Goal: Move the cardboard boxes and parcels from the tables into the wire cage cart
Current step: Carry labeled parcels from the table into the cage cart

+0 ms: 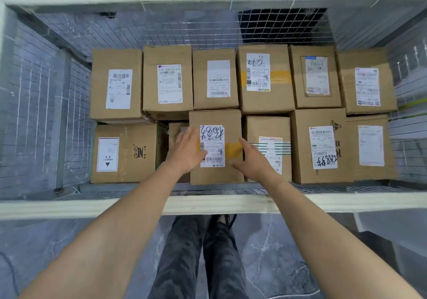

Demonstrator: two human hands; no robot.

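Looking down from the person's head. Nearest, two legs (pixel 203 252) in dark trousers stand on a grey floor, close against the white near rail of the cart (pixel 208 204). Both bare forearms reach over that rail.

The left hand (pixel 187 152) lies flat over the left edge of a box (pixel 215 118) in the middle of the front row. Its fingers (pixel 184 137) are straight and slightly spread, with the tips beside the box's white label (pixel 212 146). The right hand (pixel 253 160) rests at the box's right edge, fingers straight, pointing toward a strip of yellow tape (pixel 233 149). Neither hand curls round anything; both are open, and the box lies between them.

The box is already inside the cart and seems to stand higher than its neighbours, with a dark gap on its left. It looks like stiff, taped cardboard. Its weight cannot be judged. The sides look smooth and could slip, so the firmest hold is probably palms pressed on opposite sides, or fingers hooked under the bottom edges.

Farther in, a back row (pixel 215 84) of six labelled boxes stands against the far mesh wall (pixel 277 26).
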